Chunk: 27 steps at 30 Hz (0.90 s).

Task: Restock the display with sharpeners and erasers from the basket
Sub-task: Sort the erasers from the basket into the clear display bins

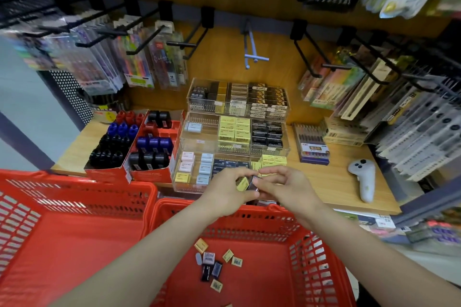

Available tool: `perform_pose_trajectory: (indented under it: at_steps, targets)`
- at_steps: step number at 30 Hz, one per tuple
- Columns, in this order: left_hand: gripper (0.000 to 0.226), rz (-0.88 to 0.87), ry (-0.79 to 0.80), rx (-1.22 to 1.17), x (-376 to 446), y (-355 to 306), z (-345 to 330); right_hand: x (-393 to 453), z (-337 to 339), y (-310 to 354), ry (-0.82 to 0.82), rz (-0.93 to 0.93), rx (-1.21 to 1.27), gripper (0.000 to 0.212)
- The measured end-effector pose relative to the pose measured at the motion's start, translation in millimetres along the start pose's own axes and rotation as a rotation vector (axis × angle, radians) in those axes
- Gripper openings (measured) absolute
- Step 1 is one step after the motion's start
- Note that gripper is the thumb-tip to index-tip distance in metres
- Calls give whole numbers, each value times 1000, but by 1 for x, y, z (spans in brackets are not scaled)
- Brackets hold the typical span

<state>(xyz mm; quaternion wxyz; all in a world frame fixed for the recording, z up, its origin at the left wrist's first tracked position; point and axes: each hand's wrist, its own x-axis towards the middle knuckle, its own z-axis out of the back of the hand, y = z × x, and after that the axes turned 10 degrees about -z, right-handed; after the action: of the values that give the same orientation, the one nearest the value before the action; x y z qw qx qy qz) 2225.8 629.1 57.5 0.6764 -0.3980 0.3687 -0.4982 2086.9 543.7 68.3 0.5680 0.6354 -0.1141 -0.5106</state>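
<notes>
Holding erasers [250, 184] over the acrylic display [199, 183], I had both hands, left [228, 190] and right [287, 187], pinching them; sharpener boxes [132, 143] looked stocked; roughly nine erasers remained in the basket [311, 257].

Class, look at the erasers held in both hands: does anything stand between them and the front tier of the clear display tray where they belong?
Nothing visible does. The left hand and right hand hold small erasers directly above the open-topped front tier of the clear tray; only stock already inside lies below.
</notes>
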Motion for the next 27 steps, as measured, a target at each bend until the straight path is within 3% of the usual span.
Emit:
perform_pose_trajectory:
  at_steps: [3,6,10,13,27]
  targets:
    - [42,200,-20,-359,-6,-1,13,6,-8,10,-72,-15,22,14]
    - [35,362,-147,-603,-7,2,40,16,-10,24,-148,84,-314,13]
    - [44,377,-190,-533,-7,14,63,34,-33,36,-76,233,-839,33]
    - [46,376,-185,-480,-7,23,64,53,-53,34,-61,232,-1004,24]
    - [31,386,-231,-537,7,39,56,88,-72,6,-151,200,-1160,18]
